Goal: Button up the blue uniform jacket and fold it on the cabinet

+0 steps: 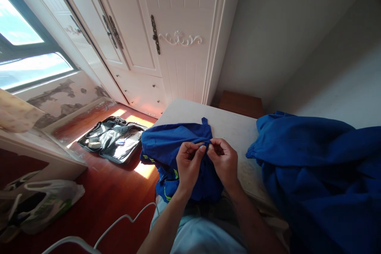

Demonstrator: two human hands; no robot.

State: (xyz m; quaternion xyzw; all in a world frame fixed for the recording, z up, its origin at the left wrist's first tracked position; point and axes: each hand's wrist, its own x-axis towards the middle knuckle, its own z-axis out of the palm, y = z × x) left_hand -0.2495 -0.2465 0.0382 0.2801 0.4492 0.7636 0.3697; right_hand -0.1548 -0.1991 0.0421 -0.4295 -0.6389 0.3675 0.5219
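Pinching the edge of a blue garment, the left hand and the right hand meet fingertip to fingertip, each closed on a fold of the cloth. The garment lies bunched under and beyond both hands on the white bench, spilling over its near edge. To the right of the right hand, well apart, sits a larger blue heap. Left of the left hand, a shiny black bag lies on the wooden floor.

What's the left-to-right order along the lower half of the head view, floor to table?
White plastic bag on the floor → shiny black bag lying open → blue garment → left hand → right hand, both pinching the garment's edge → heap of blue cloth on the white table.
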